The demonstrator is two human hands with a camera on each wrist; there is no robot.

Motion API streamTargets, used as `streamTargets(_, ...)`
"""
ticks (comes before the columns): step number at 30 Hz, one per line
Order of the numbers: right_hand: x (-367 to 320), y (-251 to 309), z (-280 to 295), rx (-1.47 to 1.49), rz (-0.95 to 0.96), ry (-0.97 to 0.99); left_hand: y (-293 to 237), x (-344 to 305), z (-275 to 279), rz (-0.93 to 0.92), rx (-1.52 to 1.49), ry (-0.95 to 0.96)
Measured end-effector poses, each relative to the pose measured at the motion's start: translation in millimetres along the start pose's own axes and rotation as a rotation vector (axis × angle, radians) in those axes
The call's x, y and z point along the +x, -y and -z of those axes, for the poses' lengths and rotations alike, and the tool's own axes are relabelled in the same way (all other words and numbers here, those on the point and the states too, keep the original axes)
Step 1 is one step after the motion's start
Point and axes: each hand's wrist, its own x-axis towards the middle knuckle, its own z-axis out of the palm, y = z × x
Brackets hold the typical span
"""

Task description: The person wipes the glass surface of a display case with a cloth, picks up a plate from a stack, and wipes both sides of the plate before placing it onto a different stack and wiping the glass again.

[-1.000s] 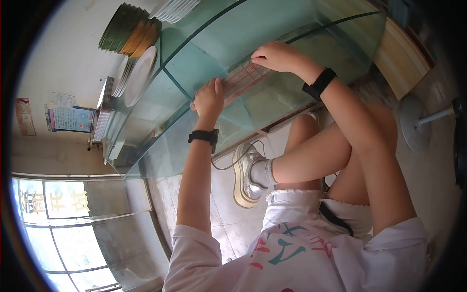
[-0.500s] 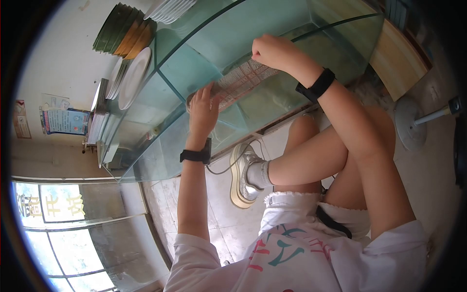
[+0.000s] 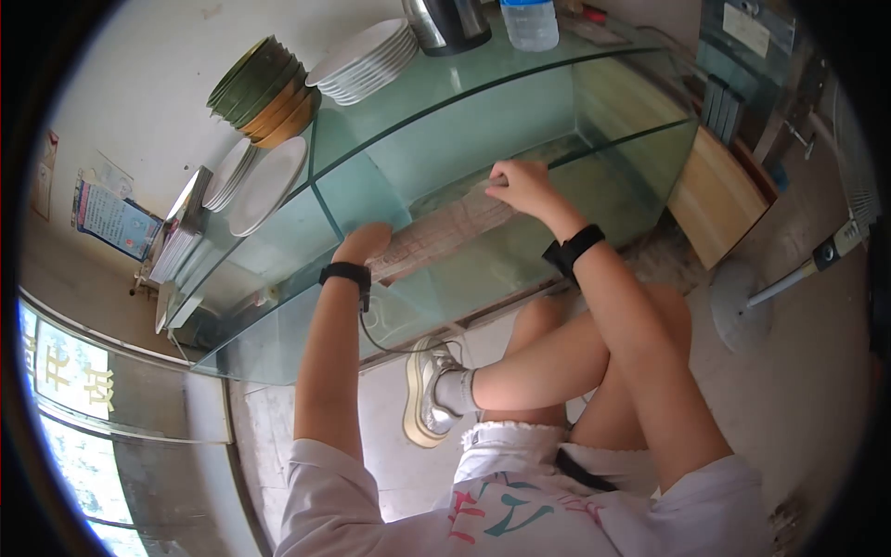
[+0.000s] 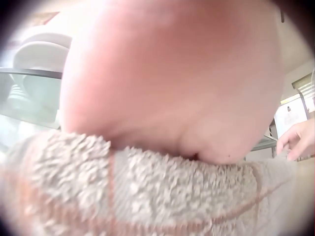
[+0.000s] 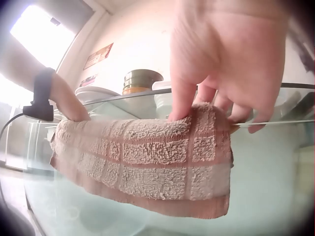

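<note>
A checked pinkish-beige terry towel point(image 3: 441, 232) hangs folded over the edge of a glass case point(image 3: 445, 100), with its fuzzy loops and brownish stripes plain in the right wrist view. My left hand point(image 3: 365, 243) grips its left end, the palm close over the fold in the left wrist view and the fingertips hidden. At the other end my right hand point(image 3: 526, 188) pinches the towel, thumb point(image 5: 182, 101) on the near side and fingers behind. Between the hands the cloth lies stretched along the glass.
Plates point(image 3: 367, 60), stacked green and orange bowls point(image 3: 269, 93), a metal pot point(image 3: 447, 26) and a blue-lidded plastic jar point(image 3: 531, 26) stand on top of the case. A fan's round base point(image 3: 740, 304) is at the right. My crossed legs point(image 3: 575, 362) are below the case.
The head view has shifted, bringing the pot and jar into sight. My left hand's fingers have gone from the towel's near side to out of sight beyond it. Both hands stay at the towel.
</note>
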Motion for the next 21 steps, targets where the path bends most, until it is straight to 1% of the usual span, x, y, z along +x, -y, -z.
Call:
streamTargets(1,-3.5,2.1,4.6,-0.014,0.053,-0.015,-9.5,-2.6,2.2,-0.001,-0.013,-0.027)
streamTargets(2,-5.3,3.7,8.4,-0.019,0.103,-0.03,-18.2,-12.6,1.1,0.045,0.013,-0.155)
streamTargets(3,-4.2,2.9,10.7,-0.029,0.11,-0.03,-23.9,-22.6,4.2,0.094,0.041,-0.276)
streamTargets(4,-5.7,1.3,10.4,0.032,0.13,-0.039,-34.0,-30.3,13.8,0.096,0.037,-0.278)
streamTargets(5,-9.2,0.5,6.9,0.097,0.146,-0.041,-50.5,-39.2,24.6,0.192,0.03,-0.35)
streamTargets(6,-12.8,3.2,7.1,0.1,0.142,-0.026,-60.9,-47.6,26.6,0.289,0.02,-0.416)
streamTargets(7,-13.3,5.9,11.5,0.138,0.089,0.016,-61.9,-50.3,22.4,0.295,0.006,-0.405)
streamTargets(8,-12.4,8.9,15.4,0.172,0.037,0.058,-61.8,-46.8,20.8,0.345,-0.031,-0.468)
streamTargets(9,-11.4,6.3,12.9,0.183,0.027,0.054,-61.7,-43.5,20.0,0.396,-0.069,-0.534)
streamTargets(10,-13.1,6.5,12.8,0.176,0.023,0.075,-61.4,-41.2,16.3,0.405,-0.088,-0.523)
streamTargets(12,-17.3,4.3,12.3,0.002,0.069,-0.008,-58.5,-39.5,8.4,0.332,-0.056,-0.674)
streamTargets(13,-19.5,3.5,11.3,-0.002,0.12,-0.065,-57.3,-38.9,5.0,0.295,-0.09,-0.748)
streamTargets(14,-20.0,3.1,12.3,-0.009,0.13,-0.052,-58.4,-38.9,1.6,0.311,-0.102,-0.751)
streamTargets(16,-19.3,2.8,16.3,-0.065,0.103,-0.016,-60.0,-37.8,8.3,0.308,-0.169,-0.82)
streamTargets(18,-22.0,5.2,16.7,-0.112,0.134,-0.041,-67.8,-41.4,18.8,0.444,-0.306,-0.704)
streamTargets(19,-20.1,8.0,17.3,-0.151,0.149,-0.066,-63.8,-38.3,12.5,0.433,-0.306,-0.696)
streamTargets(20,-20.8,11.5,19.6,-0.141,0.172,-0.09,-74.6,-47.0,30.6,0.498,-0.374,-0.646)
streamTargets(21,-23.8,14.0,21.3,-0.18,0.157,-0.088,-75.7,-48.0,31.6,0.503,-0.359,-0.628)
